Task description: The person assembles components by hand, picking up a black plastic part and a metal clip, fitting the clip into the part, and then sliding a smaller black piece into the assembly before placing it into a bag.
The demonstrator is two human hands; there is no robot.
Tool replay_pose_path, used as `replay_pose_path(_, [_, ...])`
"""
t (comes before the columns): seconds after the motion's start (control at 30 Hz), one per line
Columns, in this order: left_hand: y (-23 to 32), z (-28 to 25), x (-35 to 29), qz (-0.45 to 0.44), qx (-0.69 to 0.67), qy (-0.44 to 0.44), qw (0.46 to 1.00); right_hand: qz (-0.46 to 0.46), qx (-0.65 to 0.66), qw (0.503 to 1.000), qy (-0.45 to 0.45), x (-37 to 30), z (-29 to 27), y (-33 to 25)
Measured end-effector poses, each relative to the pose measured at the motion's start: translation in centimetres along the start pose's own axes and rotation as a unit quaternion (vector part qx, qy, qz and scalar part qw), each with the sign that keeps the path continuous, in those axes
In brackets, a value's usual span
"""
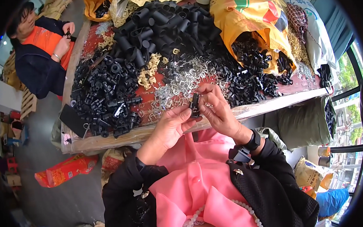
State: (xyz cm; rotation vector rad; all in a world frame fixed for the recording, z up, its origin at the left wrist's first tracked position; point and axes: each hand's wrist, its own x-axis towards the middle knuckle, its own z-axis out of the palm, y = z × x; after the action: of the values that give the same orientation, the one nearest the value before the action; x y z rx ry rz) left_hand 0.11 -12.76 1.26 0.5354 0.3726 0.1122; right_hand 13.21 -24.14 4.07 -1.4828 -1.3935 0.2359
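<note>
In front of my chest, over the table's near edge, both hands hold a small black plastic part (195, 105). My left hand (172, 125) pinches its lower left side between thumb and fingers. Closed on its right side is my right hand (219, 112), the fingertips near its upper end. Just beyond them lies a heap of small silver metal clips (178, 87). Black plastic fittings (108, 86) are piled to the left, and more small black parts (245, 83) spread to the right.
The red-topped table (145, 95) has a wooden rim (137, 136). Black tubes (160, 20) are heaped at the back, with tan plastic pieces (148, 74) in front. A yellow sack (242, 15) spills black parts. At the far left, a person in orange (48, 40) handles a small black piece.
</note>
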Motion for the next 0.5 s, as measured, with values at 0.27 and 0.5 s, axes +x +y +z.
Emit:
replay_pose_path(0.27, [0.02,0.03,-0.02,-0.009,0.004,-0.006,1.000,-0.030,-0.153,0.988,0.001,-0.30,0.31,-0.66])
replay_pose_path(0.5, [0.21,0.90,-0.34,0.009,0.120,0.025,0.992,-0.092,-0.224,0.970,0.000,-0.65,0.49,-0.14])
